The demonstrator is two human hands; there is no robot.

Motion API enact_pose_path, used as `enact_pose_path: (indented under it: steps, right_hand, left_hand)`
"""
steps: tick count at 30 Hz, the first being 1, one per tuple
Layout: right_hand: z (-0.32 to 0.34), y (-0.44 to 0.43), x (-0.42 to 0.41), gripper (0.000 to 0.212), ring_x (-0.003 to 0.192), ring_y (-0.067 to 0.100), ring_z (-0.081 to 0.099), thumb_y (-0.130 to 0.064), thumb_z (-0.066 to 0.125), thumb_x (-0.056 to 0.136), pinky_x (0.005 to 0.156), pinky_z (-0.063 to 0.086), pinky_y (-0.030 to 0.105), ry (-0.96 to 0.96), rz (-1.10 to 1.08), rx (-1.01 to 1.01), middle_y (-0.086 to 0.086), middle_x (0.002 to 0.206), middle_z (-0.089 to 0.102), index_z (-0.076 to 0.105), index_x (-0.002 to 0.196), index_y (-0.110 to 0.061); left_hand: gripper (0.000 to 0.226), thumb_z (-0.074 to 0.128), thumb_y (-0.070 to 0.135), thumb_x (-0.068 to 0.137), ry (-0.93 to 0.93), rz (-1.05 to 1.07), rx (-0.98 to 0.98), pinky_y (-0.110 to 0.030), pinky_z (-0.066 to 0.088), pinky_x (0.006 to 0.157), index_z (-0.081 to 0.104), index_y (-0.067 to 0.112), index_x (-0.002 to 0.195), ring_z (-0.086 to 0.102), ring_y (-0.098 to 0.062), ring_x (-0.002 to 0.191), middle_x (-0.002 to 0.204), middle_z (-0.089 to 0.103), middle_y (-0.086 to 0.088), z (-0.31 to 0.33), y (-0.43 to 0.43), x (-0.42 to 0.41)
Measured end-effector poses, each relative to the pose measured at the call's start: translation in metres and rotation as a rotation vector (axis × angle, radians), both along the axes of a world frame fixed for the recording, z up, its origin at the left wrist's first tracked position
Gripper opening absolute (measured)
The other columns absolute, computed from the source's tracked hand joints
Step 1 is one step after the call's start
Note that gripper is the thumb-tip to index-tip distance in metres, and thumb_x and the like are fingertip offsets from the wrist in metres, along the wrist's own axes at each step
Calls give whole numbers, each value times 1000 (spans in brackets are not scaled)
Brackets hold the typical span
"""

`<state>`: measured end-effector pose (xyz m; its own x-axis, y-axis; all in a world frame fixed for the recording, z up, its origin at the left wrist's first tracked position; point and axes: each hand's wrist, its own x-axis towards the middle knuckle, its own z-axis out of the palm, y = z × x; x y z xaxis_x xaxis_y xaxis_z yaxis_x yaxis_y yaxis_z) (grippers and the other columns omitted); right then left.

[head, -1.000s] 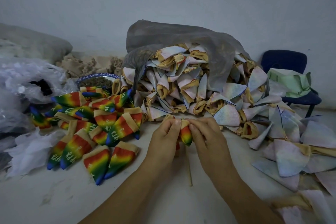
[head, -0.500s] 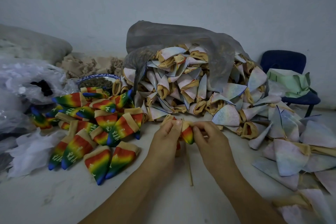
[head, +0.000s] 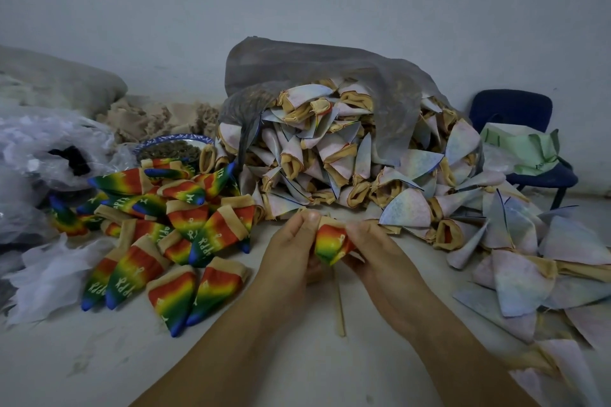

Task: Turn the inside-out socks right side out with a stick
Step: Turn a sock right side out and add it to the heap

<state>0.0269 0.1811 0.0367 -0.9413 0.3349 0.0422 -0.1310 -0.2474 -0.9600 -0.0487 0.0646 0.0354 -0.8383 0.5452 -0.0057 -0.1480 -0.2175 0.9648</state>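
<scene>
A: Pale inside-out socks (head: 330, 158) spill from the grey bag (head: 297, 66). We judge them light, soft and floppy, nothing fragile.
B: Turned rainbow socks (head: 185, 225) lie left of the bag. Hands?
A: Just in front of the bag, left hand (head: 287, 261) and right hand (head: 380, 268) pinch one sock (head: 330, 243) from either side, fingers curled. We'd grip at the stretchy tan cuff.
B: Look?
A: Red-to-green rainbow, tan rim on top. The stick (head: 340, 307) pokes out below it, thin, pale, probably stiff.
</scene>
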Motion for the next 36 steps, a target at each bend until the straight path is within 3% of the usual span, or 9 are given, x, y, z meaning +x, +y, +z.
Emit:
enact_pose_path:
  steps: [4,10,14,17,20,25,29,31,36]
  right_hand:
    - [0,-1,3,28,97,14,62,-46,64,78,91,49,30,-16,40,14,5,101,68,70,90,-21]
    - [3,4,7,45,115,20,61,-40,47,91,98,46,33,-25,116,-139,10,120,66,62,121,-10]
    - [0,6,2,26,99,9,63,-36,42,99,94,49,31,-161,-166,436,-1,107,64,64,104,-24]
    - [-5,21,1,18,92,-3,53,-21,46,98,82,38,8,-57,-445,873,-4,99,53,64,94,-18]
    - [-4,44,1,18,101,13,52,-13,49,97,81,31,10,10,-706,1139,2,105,57,64,105,-9]
    - [-11,75,-4,43,123,35,49,7,50,87,102,38,37,-68,-750,1427,23,134,51,52,130,3]
    - [-31,78,-6,55,147,21,12,-10,39,98,117,15,35,-420,-484,1585,10,157,19,19,149,-9]
    - [-33,74,-4,54,145,22,19,-19,43,98,116,18,37,-436,-508,1577,9,155,27,25,149,-12]
    - [-23,53,-3,44,123,36,49,-9,65,85,98,45,49,-174,-664,1508,19,133,53,56,128,-4]
  left_hand:
    - [29,57,33,92,-59,-78,98,-16,47,47,64,9,108,66,-7,59,85,70,-8,6,-5,2]
    - [20,65,38,78,-10,-116,133,-23,53,58,73,23,89,66,-14,73,86,69,-5,10,-8,2]
    - [11,67,31,89,145,48,-6,-27,54,74,72,41,92,67,-12,94,100,68,13,7,-7,-1]
    - [24,57,27,98,339,261,-103,-26,54,76,67,47,94,62,4,91,97,65,27,4,-7,-8]
    - [25,52,27,99,452,369,-236,-29,54,80,64,48,94,51,19,93,98,53,44,-1,-9,-14]
    - [28,52,9,97,753,400,-429,-12,34,93,63,35,97,41,9,102,102,51,25,-17,-7,-20]
    - [27,54,22,97,900,343,-625,-14,22,92,65,29,121,28,-2,108,119,48,17,-20,-6,-19]
    - [41,53,25,96,932,242,-741,-18,20,99,54,32,136,23,-4,117,135,41,15,-22,-5,-16]
    - [46,44,19,101,1008,205,-904,-26,14,113,46,32,145,15,-11,139,152,30,11,-23,-6,-16]
